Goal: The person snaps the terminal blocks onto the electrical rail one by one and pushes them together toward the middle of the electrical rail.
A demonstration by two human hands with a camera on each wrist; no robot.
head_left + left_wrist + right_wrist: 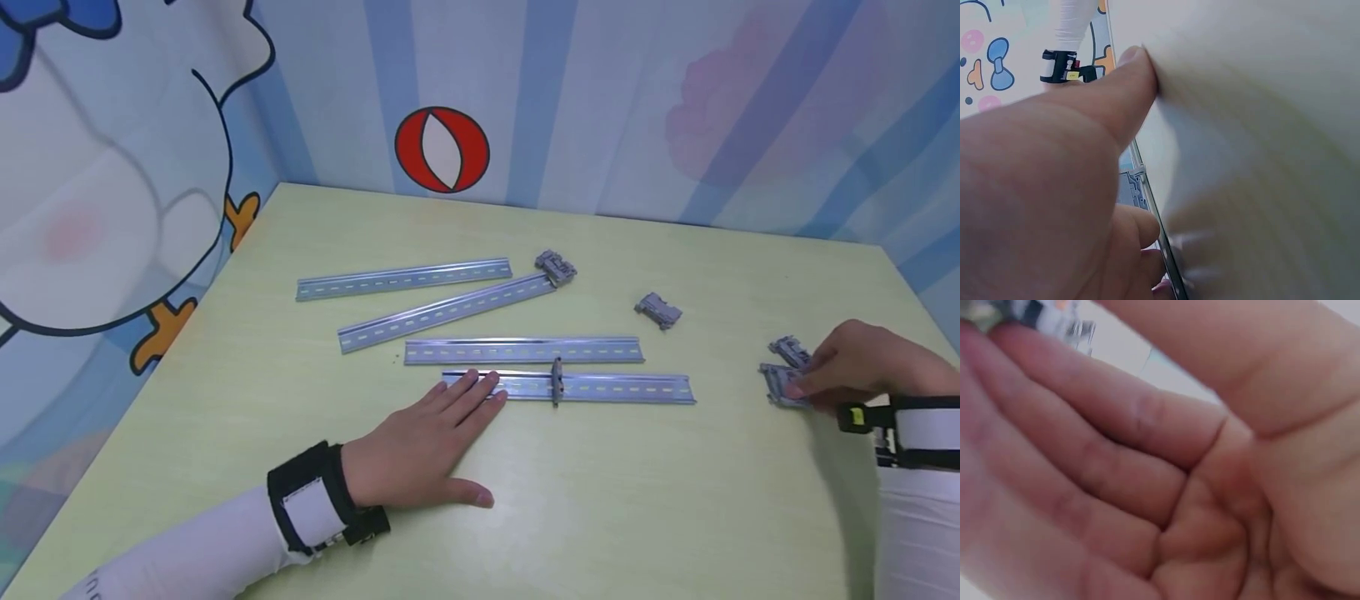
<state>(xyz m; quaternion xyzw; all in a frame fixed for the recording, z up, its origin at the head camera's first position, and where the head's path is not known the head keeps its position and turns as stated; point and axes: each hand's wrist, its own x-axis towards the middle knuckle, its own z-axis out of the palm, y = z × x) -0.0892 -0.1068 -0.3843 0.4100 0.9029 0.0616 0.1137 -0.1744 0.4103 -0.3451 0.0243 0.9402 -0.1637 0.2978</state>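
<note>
My left hand (423,446) lies with straight fingers across the left end of the nearest slotted metal DIN rail (630,389), the thumb spread on the table. A thin grey terminal block (557,382) stands upright across that rail, right of the fingertips. At the right side, my right hand (873,367) pinches a grey terminal block (778,385) between thumb and fingers. Another grey block (789,350) lies right behind it, close to the fingers. In the right wrist view, the curled fingers (1110,437) fill most of the picture, and the held piece is blurred.
Behind the nearest rail lie a parallel rail (525,351), a slanted rail (446,314) and a far rail (405,279). One grey block (556,267) touches the slanted rail's right end; another block (658,310) lies apart. A patterned wall (585,108) stands behind the table.
</note>
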